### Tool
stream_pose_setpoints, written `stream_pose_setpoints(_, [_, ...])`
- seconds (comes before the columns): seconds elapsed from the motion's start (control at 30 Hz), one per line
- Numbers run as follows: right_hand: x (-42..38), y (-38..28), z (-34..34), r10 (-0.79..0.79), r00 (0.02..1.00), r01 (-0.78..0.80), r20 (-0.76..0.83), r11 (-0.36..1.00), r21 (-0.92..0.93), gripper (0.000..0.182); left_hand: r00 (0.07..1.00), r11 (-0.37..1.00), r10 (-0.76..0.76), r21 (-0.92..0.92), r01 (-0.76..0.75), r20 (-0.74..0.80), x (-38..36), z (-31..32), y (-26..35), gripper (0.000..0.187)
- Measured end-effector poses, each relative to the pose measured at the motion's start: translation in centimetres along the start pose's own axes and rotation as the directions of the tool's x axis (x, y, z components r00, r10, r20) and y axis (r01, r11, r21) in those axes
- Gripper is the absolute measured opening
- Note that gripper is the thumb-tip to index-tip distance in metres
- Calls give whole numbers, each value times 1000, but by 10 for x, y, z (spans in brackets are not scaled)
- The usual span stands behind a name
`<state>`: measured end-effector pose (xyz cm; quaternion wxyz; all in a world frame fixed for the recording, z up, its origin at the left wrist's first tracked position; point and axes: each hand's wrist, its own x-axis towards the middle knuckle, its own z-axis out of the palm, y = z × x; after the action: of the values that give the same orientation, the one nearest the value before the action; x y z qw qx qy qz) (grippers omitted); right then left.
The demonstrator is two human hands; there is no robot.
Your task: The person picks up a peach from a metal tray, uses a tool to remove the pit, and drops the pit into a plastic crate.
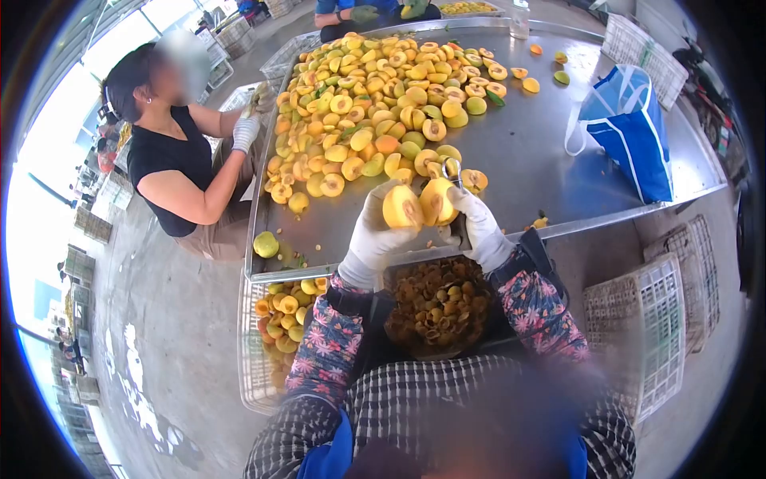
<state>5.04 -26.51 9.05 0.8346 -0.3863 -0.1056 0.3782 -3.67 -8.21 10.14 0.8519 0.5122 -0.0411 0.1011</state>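
My left hand (373,231), in a white glove, is closed on a yellow peach half (401,207), its cut face turned towards the right. In my gloved right hand (479,227) is another peach half (437,201), held close beside the first. A tool with a curved metal loop (452,169) sticks up from the right hand's fingers; its handle is mostly hidden. Both hands are over the near edge of the metal table (535,156). Just beyond them lies a large pile of halved and whole peaches (375,104).
A bin of brown scraps (439,311) sits below my hands, beside a white crate (259,383) holding peach halves. A blue bag (634,152) and a jar (519,20) stand on the table. White crates (638,335) are at right. Co-workers are at left (179,160) and opposite (375,12).
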Motion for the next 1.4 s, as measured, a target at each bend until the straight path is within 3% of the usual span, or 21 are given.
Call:
stream_pose_setpoints(0.13, [8, 5, -13, -3, 996, -25, 89, 953, 302, 45, 989, 863, -135, -498, 85, -65, -5, -12, 12, 71])
stream_pose_setpoints(0.23, [8, 0, -18, 32, 994, -63, 102, 947, 314, 46, 984, 984, -104, -158, 81, -143, -9, -47, 19, 69])
stream_pose_setpoints(0.27, [8, 0, -20, 54, 992, -85, 114, 954, 288, 46, 977, 987, -53, 136, 82, -208, -10, -64, 21, 72])
stream_pose_setpoints(0.3, [7, 0, -21, 80, 989, -111, 127, 959, 263, 46, 975, 888, 39, 456, 67, -220, -13, -79, 20, 70])
stream_pose_setpoints(0.37, [6, 0, -18, 98, 990, -119, 105, 970, 211, 43, 970, 760, 92, 645, 77, -224, -12, -127, 8, 69])
stream_pose_setpoints(0.47, [5, 8, -16, 112, 991, -123, 71, 977, 172, 38, 957, 462, -15, 847, 264, -290, -16, -168, 1, 65])
stream_pose_setpoints(0.6, [3, 11, -1, 107, 993, -109, 58, 993, 35, 36, 942, -107, 108, 938, 329, -318, -23, -149, 9, 58])
stream_pose_setpoints(0.63, [2, 12, 7, 81, 996, -82, 37, 996, 20, 35, 938, 299, 83, 907, 298, -335, -22, -125, 16, 57])
stream_pose_setpoints(0.7, [0, 19, 21, 38, 999, -38, -4, 999, -7, 34, 941, 902, 22, 413, 126, -337, -23, -64, 22, 56])
stream_pose_setpoints(0.77, [2, 30, 24, 51, 997, -46, 59, 996, -73, 37, 981, 942, -31, -333, -35, -190, -21, -18, -3, 60])
stream_pose_setpoints(0.83, [2, 40, 46, -7, 997, 25, 76, 971, -237, 33, 922, 844, -129, -528, -91, -365, -27, 29, 5, 61])
stream_pose_setpoints(0.9, [22, 56, 39, -236, 961, 276, 145, 834, -478, 42, 906, 799, -122, -582, -152, -404, -21, 17, -11, 55])
stream_pose_setpoints(0.93, [22, 55, 23, -360, 870, 447, 337, 290, -846, 41, 921, 784, -107, -601, -153, -375, -22, 11, -15, 50])
stream_pose_setpoints(1.0, [29, 53, 26, -453, 767, 529, 455, 46, -847, 37, 891, 730, -120, -647, -219, -438, -5, -11, -25, 40])
stream_pose_setpoints(1.03, [29, 55, 42, -453, 834, 528, 314, 491, -693, 34, 832, 680, -182, -678, -279, -525, 8, -22, -33, 35])
stream_pose_setpoints(1.07, [22, 60, 36, -449, 821, 482, 353, 214, -850, 31, 853, 686, -164, -679, -262, -495, 8, -24, -28, 34])
stream_pose_setpoints(1.13, [21, 55, 23, -452, 825, 391, 338, 26, -920, 27, 869, 665, -181, -708, -238, -461, 9, -28, -25, 32])
stream_pose_setpoints(1.17, [20, 54, 21, -449, 847, 382, 286, 138, -914, 26, 866, 634, -209, -737, -234, -454, 10, -31, -30, 33])
stream_pose_setpoints(1.27, [31, 54, 12, -328, 524, 598, 786, -515, -614, 28, 853, 608, -227, -753, -253, -471, 9, -48, -45, 35])
stream_pose_setpoints(1.37, [17, 49, 52, -216, 964, 230, 153, 393, -890, 28, 859, 584, -236, -773, -249, -454, 9, -59, -45, 37])
stream_pose_setpoints(1.4, [19, 55, 47, -225, 959, 255, 175, 404, -878, 30, 862, 569, -249, -786, -239, -442, 8, -57, -41, 36])
